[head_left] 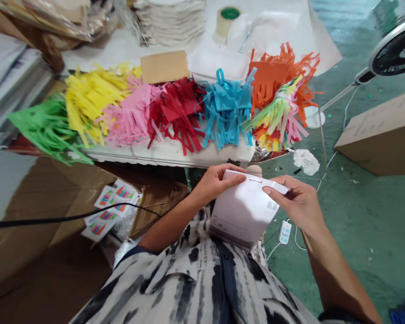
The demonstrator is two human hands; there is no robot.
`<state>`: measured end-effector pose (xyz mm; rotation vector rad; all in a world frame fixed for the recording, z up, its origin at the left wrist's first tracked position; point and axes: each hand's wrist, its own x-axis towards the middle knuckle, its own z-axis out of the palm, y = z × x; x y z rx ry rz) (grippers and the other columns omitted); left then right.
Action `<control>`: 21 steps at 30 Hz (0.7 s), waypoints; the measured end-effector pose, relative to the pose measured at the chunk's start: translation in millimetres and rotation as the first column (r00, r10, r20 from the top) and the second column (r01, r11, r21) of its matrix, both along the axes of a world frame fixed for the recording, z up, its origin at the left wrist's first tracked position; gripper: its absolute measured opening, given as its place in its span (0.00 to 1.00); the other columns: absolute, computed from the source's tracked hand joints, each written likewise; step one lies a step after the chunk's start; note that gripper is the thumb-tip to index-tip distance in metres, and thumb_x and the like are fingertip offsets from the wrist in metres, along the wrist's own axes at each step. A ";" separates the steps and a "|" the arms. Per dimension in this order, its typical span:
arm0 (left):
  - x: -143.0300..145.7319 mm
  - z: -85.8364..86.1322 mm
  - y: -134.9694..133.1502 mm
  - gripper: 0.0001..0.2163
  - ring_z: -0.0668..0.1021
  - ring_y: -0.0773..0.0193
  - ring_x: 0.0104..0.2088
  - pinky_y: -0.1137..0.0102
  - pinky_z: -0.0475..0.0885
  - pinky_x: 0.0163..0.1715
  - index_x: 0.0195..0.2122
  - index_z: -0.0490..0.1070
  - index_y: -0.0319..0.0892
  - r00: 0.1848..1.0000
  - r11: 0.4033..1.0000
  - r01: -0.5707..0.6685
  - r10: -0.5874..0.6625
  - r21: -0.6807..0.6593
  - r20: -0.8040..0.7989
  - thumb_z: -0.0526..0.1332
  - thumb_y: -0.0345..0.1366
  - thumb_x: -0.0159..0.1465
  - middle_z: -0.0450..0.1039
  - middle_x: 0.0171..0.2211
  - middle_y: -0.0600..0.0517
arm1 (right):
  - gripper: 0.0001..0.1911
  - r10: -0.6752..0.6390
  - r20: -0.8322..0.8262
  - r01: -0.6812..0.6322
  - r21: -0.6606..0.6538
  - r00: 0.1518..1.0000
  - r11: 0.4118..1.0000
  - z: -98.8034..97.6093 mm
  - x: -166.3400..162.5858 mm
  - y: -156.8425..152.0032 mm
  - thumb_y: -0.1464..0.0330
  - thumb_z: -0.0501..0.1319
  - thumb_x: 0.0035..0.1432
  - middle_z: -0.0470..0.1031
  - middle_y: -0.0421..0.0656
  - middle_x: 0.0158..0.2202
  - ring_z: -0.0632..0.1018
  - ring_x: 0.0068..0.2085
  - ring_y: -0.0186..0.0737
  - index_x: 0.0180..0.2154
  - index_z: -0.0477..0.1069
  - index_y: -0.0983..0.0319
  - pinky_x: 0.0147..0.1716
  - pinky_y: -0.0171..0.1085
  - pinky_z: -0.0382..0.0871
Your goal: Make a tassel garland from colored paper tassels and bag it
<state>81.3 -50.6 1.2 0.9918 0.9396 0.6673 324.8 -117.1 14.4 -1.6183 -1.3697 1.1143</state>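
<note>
A white printed card (pixel 239 211) hangs in front of my body, with a small slot near its folded top edge. My left hand (pixel 218 182) pinches the top left of that card, thumb on the near face. At its top right corner my right hand (pixel 299 200) grips the card between thumb and fingers. Beyond them on the table edge lie fringed tissue bundles: green (pixel 49 126), yellow (pixel 94 99), pink (pixel 135 114), red (pixel 180 110), blue (pixel 227 108) and orange (pixel 270 74). A mixed-colour tassel bunch (pixel 280 112) rests at the right end.
Cards with coloured pictures (pixel 104 216) lie in an open cardboard box (pixel 30 198) below left. A tape roll (pixel 227 22) stands at the back. To the right are a fan (pixel 396 51), a closed carton (pixel 381 135) and a power strip (pixel 285 231) on the green floor.
</note>
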 end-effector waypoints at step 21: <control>-4.6 4.7 -10.5 0.18 0.82 0.60 0.38 0.73 0.70 0.34 0.44 0.86 0.40 0.998 0.987 0.019 -0.010 0.159 -0.056 0.69 0.50 0.65 0.86 0.41 0.45 | 0.10 0.010 0.001 -0.011 0.057 1.000 0.998 -1.3 8.3 -7.5 0.58 0.69 0.64 0.83 0.41 0.34 0.80 0.34 0.40 0.39 0.84 0.56 0.31 0.36 0.71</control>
